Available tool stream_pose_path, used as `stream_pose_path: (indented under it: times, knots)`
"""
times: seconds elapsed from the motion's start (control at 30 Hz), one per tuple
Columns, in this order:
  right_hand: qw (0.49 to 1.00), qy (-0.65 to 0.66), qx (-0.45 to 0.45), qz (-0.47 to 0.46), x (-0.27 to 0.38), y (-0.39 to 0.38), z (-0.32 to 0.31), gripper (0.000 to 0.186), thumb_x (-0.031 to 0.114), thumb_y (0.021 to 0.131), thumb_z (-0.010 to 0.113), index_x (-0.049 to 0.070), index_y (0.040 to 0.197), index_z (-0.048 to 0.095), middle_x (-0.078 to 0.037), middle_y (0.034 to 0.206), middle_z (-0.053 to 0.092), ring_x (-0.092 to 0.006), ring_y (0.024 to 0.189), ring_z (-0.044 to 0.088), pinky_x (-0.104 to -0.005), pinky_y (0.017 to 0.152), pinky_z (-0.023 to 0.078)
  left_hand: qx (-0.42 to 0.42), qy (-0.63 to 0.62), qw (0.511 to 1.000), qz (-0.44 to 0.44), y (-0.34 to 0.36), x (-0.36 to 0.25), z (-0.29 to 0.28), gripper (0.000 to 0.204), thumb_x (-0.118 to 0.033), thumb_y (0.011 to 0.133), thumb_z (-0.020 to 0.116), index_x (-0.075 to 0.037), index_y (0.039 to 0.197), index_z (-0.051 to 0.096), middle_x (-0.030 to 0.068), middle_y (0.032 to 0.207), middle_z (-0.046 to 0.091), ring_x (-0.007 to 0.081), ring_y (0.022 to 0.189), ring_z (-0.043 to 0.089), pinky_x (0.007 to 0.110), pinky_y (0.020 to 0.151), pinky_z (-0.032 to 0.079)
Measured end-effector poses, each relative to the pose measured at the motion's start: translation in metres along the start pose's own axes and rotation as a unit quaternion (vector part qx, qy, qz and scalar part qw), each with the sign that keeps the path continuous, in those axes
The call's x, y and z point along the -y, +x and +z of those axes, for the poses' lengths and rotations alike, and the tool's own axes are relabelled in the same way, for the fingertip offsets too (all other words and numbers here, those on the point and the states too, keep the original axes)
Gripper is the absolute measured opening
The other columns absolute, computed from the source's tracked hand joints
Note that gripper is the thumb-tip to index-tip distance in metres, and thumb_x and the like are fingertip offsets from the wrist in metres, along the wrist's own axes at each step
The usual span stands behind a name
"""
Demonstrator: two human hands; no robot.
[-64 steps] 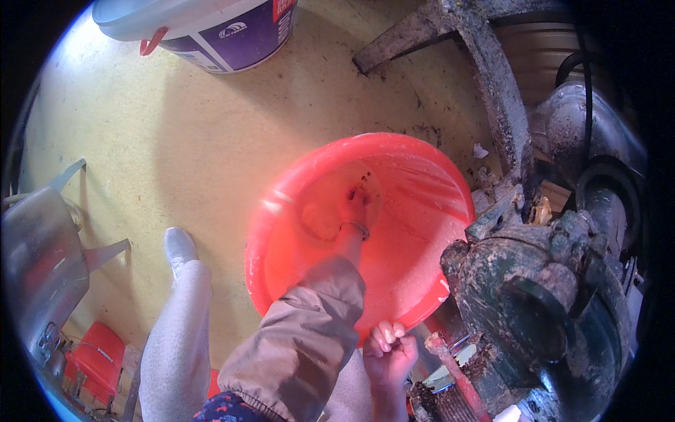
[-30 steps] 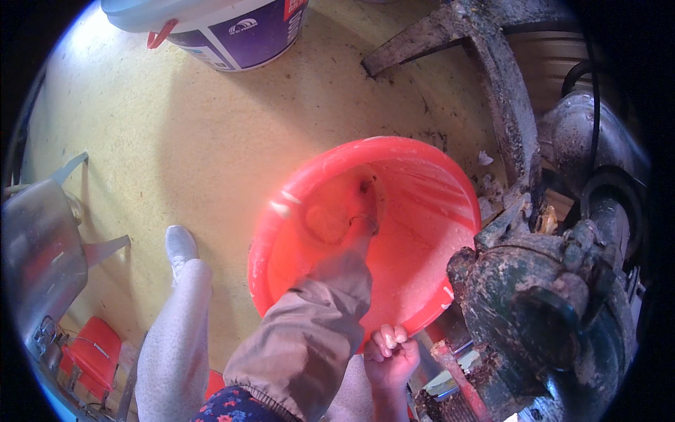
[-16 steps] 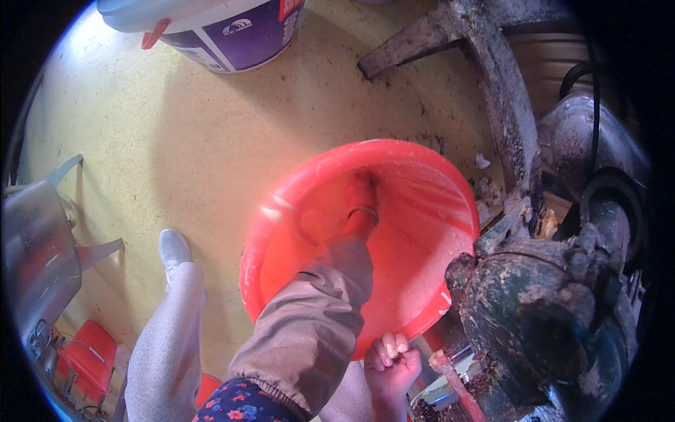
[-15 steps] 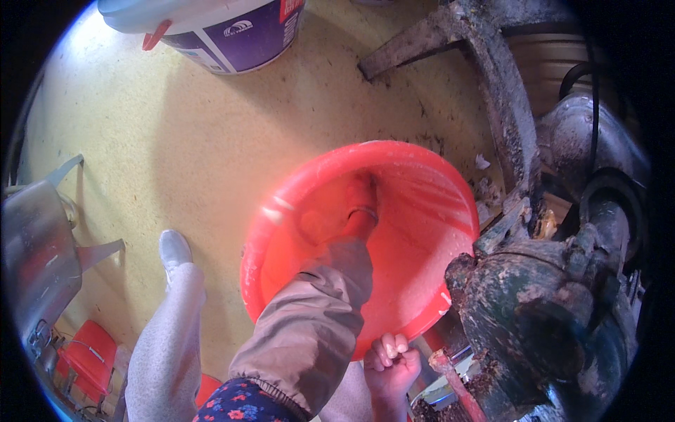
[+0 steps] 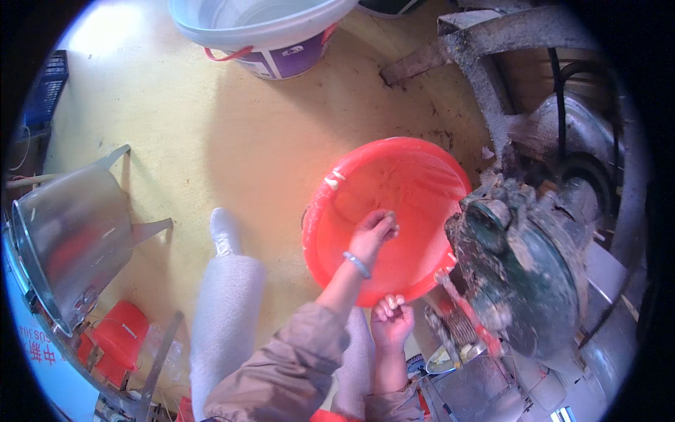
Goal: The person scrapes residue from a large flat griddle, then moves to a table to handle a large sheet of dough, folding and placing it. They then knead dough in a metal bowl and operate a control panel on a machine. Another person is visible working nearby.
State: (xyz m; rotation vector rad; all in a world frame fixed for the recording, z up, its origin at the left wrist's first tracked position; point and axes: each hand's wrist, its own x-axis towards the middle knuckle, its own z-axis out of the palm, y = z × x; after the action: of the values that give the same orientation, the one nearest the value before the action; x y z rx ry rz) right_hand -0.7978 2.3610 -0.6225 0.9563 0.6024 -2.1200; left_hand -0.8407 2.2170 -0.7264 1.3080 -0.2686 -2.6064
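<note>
A large red plastic tub (image 5: pixel 320 232) with pale smears on its rim is tilted in front of my legs, its mouth facing me. My left hand (image 5: pixel 373 235), with a bracelet at the wrist, is over the tub's opening. Its fingers are pressed together; anything between them is too small to make out. My right hand (image 5: pixel 394 327) is at the tub's near rim, palm up and fingers curled in. Whether it grips the rim or something small does not show. Thin pale residue coats the inside of the tub.
A dirty dark-green machine (image 5: pixel 541 281) with a grey metal frame (image 5: pixel 492 91) stands close on the right. A white-and-purple bucket (image 5: pixel 288 60) is at the far side. On the left are a steel pot-like vessel (image 5: pixel 77 225) and a red stool-like item (image 5: pixel 123 334).
My left hand has come up from deep inside the tub to above its opening. The right hand stays by the near rim. The view has shifted, showing more of the left side.
</note>
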Motion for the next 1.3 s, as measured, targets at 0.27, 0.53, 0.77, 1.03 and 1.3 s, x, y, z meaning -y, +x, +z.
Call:
stream_pose_path:
  times: [0.27, 0.53, 0.77, 1.03, 1.3]
  knots:
    - [0.997, -0.064, -0.017, 0.028, -0.047, -0.038, 0.085, 0.02, 0.014, 0.083, 0.054, 0.0, 0.096, 0.062, -0.009, 0.086, 0.059, -0.0165, 0.07, 0.048, -0.0285, 0.063, 0.04, 0.168, -0.161, 0.97, -0.065, -0.138, -0.121, -0.001, 0.04, -0.023, 0.088, 0.049, 0.004, 0.119, 0.05, 0.0146, 0.116, 0.056, 0.0263, 0.112, 0.053, 0.038, 0.1, 0.04]
    - [0.93, -0.357, 0.083, -0.037, -0.075, -0.093, 0.222, 0.045, 0.011, 0.09, 0.046, -0.001, 0.133, 0.039, -0.016, 0.122, 0.052, -0.0205, 0.106, 0.054, -0.0335, 0.09, 0.045, 0.145, -0.16, 0.975, -0.05, -0.206, -0.178, 0.045, 0.048, -0.023, 0.087, 0.037, 0.004, 0.125, 0.047, 0.0175, 0.126, 0.051, 0.0275, 0.118, 0.048, 0.039, 0.103, 0.036]
    - [0.869, -0.471, 0.13, -0.076, -0.082, -0.144, 0.277, 0.054, 0.007, 0.09, 0.043, 0.002, 0.141, 0.025, -0.018, 0.132, 0.043, -0.0206, 0.111, 0.051, -0.0329, 0.09, 0.045, 0.175, -0.113, 0.976, -0.06, -0.26, -0.207, 0.085, 0.049, -0.029, 0.09, 0.043, 0.001, 0.129, 0.041, 0.0146, 0.123, 0.051, 0.0253, 0.113, 0.05, 0.038, 0.094, 0.044]
    - [0.992, -0.055, 0.11, 0.024, -0.048, -0.229, 0.318, 0.045, 0.007, 0.089, 0.047, 0.01, 0.133, 0.04, -0.022, 0.135, 0.038, -0.0233, 0.106, 0.054, -0.0316, 0.079, 0.047, 0.17, -0.039, 0.982, -0.069, -0.344, -0.224, 0.155, 0.045, -0.021, 0.085, 0.04, 0.004, 0.122, 0.046, 0.0136, 0.107, 0.053, 0.0248, 0.099, 0.052, 0.034, 0.09, 0.044]
    - [0.962, 0.242, 0.12, -0.025, -0.022, -0.319, 0.28, 0.037, 0.009, 0.09, 0.045, 0.008, 0.126, 0.049, -0.027, 0.135, 0.036, -0.0212, 0.092, 0.058, -0.0308, 0.075, 0.047, 0.295, 0.037, 0.935, -0.195, -0.388, -0.206, 0.212, 0.026, -0.017, 0.08, 0.047, 0.0, 0.099, 0.053, 0.0069, 0.087, 0.053, 0.0178, 0.078, 0.047, 0.031, 0.075, 0.039]
